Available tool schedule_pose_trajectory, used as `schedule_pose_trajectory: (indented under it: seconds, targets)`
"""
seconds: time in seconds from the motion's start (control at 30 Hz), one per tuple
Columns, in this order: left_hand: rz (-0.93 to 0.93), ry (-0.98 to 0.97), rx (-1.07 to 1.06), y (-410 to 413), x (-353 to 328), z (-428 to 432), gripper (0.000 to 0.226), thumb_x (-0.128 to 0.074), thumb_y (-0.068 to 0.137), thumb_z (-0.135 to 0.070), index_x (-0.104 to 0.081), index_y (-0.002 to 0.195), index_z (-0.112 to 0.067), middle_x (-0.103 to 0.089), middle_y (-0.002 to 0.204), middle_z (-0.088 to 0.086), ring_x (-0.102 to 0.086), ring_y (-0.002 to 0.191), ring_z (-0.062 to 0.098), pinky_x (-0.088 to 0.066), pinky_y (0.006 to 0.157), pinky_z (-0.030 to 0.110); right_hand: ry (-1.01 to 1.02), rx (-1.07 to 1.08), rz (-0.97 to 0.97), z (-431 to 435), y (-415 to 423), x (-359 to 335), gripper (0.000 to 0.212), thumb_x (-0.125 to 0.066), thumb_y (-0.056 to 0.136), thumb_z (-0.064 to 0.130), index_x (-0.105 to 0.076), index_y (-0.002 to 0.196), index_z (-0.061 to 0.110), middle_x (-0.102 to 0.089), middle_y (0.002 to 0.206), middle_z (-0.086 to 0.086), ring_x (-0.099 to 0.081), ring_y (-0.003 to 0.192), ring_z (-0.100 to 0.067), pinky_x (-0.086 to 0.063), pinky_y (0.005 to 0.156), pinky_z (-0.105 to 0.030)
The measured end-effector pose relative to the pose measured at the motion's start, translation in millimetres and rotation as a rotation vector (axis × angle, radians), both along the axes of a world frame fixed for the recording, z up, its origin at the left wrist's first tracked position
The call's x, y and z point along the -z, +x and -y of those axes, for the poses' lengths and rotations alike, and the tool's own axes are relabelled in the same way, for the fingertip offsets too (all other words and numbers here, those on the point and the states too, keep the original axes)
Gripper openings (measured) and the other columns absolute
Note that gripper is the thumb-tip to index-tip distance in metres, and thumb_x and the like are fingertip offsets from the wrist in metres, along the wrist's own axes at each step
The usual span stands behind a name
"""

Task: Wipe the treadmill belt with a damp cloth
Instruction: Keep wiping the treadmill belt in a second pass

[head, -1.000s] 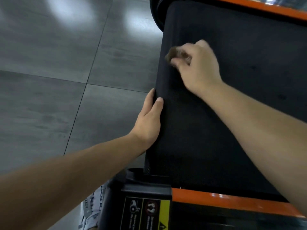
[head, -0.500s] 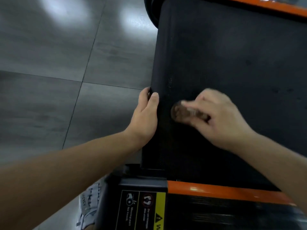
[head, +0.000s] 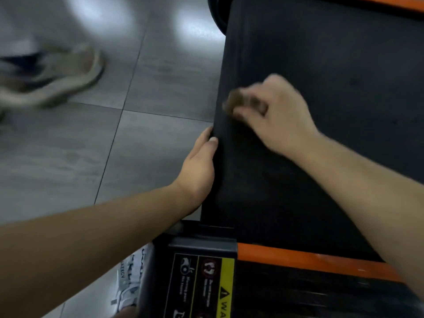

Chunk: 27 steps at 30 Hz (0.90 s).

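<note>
Treadmill belt: black, matte, filling the right side of the view. Cloth: small brownish wad, blurred, on the belt close to its left edge, about midway along the visible length. Right grip: clenched round the cloth, fingers curled over it, knuckles up, pressing it onto the belt; forearm reaching in from the lower right corner. Left grip: grasping the belt's left edge, nearer the camera than the cloth, thumb lying along the top of the edge, other fingers mostly hidden; just apart from the right grip. Near orange rail: across the belt's near end. Far orange rail: at the top right corner. End cap: dark, at the belt's near left corner. Warning label: black and yellow, on the end cap. Floor: glossy grey tiles, left of the treadmill. Blurred shoe: on the floor at far left, well apart from the belt. White printed shoe: at the bottom edge, beside the end cap.
</note>
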<state>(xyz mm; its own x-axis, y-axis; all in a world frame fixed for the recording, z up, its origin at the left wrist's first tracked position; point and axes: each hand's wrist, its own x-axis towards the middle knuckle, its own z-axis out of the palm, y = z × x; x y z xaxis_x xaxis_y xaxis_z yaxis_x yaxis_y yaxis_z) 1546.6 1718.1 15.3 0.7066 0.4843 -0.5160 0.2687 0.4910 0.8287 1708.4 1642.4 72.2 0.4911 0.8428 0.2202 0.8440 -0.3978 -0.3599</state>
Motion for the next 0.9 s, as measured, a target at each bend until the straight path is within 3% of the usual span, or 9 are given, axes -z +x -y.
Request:
schedule_pose_trajectory:
  seconds: [0.1, 0.17, 0.27, 0.37, 0.47, 0.6, 0.67, 0.8, 0.9]
  targets:
    - [-0.007, -0.038, 0.0, -1.0, 0.7, 0.6, 0.041, -0.044, 0.107, -0.026, -0.048, 0.148, -0.028, -0.066, 0.131, 0.0, -0.066, 0.116, 0.016, -0.054, 0.095, 0.032, -0.056, 0.073, -0.018, -29.8, 7.4, -0.8, 0.029, -0.064, 0.089, 0.048, -0.069, 0.11, 0.03, -0.05, 0.096, -0.001, -0.053, 0.089, -0.02, -0.049, 0.08, -0.04]
    - [0.018, -0.056, -0.016, -0.7, 2.2, -0.3, 0.041, -0.051, 0.099, -0.026, -0.057, 0.139, -0.026, -0.07, 0.124, 0.003, -0.067, 0.114, 0.018, -0.055, 0.093, 0.031, -0.105, -0.136, -0.035, -15.0, -16.6, -6.2, 0.027, -0.066, 0.088, 0.044, -0.071, 0.112, 0.032, -0.048, 0.093, 0.0, -0.052, 0.088, -0.02, -0.044, 0.077, -0.035]
    - [0.039, -0.049, 0.0, -0.3, 4.7, -3.4, 0.037, -0.043, 0.103, -0.011, -0.061, 0.135, -0.019, -0.07, 0.125, 0.009, -0.066, 0.116, 0.018, -0.055, 0.095, 0.028, -0.201, -0.317, -0.104, -2.5, -26.6, -17.6, 0.029, -0.065, 0.087, 0.045, -0.072, 0.113, 0.032, -0.05, 0.092, 0.002, -0.051, 0.086, -0.017, -0.042, 0.075, -0.032]
    - [0.051, -0.101, -0.01, 5.6, 6.1, -9.3, 0.041, -0.037, 0.103, -0.007, -0.058, 0.136, -0.02, -0.069, 0.126, 0.01, -0.066, 0.114, 0.019, -0.056, 0.091, 0.027, -0.263, -0.248, 0.046, -56.3, 16.2, -16.0, 0.032, -0.068, 0.086, 0.048, -0.071, 0.111, 0.029, -0.048, 0.096, 0.0, -0.054, 0.094, -0.026, -0.047, 0.081, -0.04]
    - [0.067, -0.087, 0.005, 16.5, 8.0, -19.6, 0.042, -0.04, 0.108, -0.02, -0.046, 0.149, -0.024, -0.062, 0.138, -0.007, -0.06, 0.121, 0.005, -0.05, 0.099, 0.02, -0.307, -0.093, 0.19, -120.5, 77.0, -16.5, 0.039, -0.068, 0.086, 0.051, -0.069, 0.115, 0.026, -0.048, 0.103, -0.008, -0.056, 0.104, -0.035, -0.047, 0.085, -0.042]
    - [0.106, -0.062, 0.069, 31.0, 5.9, -26.6, 0.039, -0.042, 0.109, -0.031, -0.039, 0.148, -0.036, -0.059, 0.121, -0.028, -0.062, 0.096, -0.018, -0.05, 0.078, 0.005, -0.333, 0.072, 0.187, -162.1, 122.3, -21.7, 0.038, -0.067, 0.088, 0.05, -0.068, 0.111, 0.021, -0.063, 0.108, -0.008, -0.061, 0.101, -0.031, -0.048, 0.082, -0.038]
    - [0.104, -0.048, 0.071, 35.5, 6.2, -25.1, 0.048, -0.044, 0.108, -0.036, -0.031, 0.154, -0.039, -0.053, 0.122, -0.036, -0.056, 0.105, -0.021, -0.047, 0.086, 0.005, -0.346, 0.013, 0.122, -153.1, 110.1, -21.2, 0.033, -0.068, 0.087, 0.047, -0.069, 0.109, 0.021, -0.059, 0.099, -0.002, -0.058, 0.094, -0.025, -0.044, 0.078, -0.034]
    - [0.115, -0.044, 0.039, 37.0, 11.0, -24.1, 0.073, -0.052, 0.092, -0.053, -0.025, 0.158, -0.043, -0.052, 0.141, -0.028, -0.049, 0.129, -0.007, -0.039, 0.114, 0.027, -0.493, -0.322, 0.054, -115.1, 74.0, -21.7, 0.025, -0.07, 0.086, 0.048, -0.071, 0.106, 0.033, -0.048, 0.096, 0.002, -0.049, 0.091, -0.02, -0.04, 0.077, -0.034]
    - [0.134, -0.042, 0.056, 36.1, 12.9, -23.9, 0.072, -0.05, 0.091, -0.052, -0.025, 0.158, -0.044, -0.052, 0.144, -0.027, -0.048, 0.132, -0.006, -0.038, 0.117, 0.032, -0.472, -0.218, 0.212, -147.0, 107.0, -22.6, 0.031, -0.069, 0.086, 0.05, -0.07, 0.111, 0.031, -0.045, 0.097, 0.001, -0.055, 0.098, -0.032, -0.038, 0.075, -0.034]
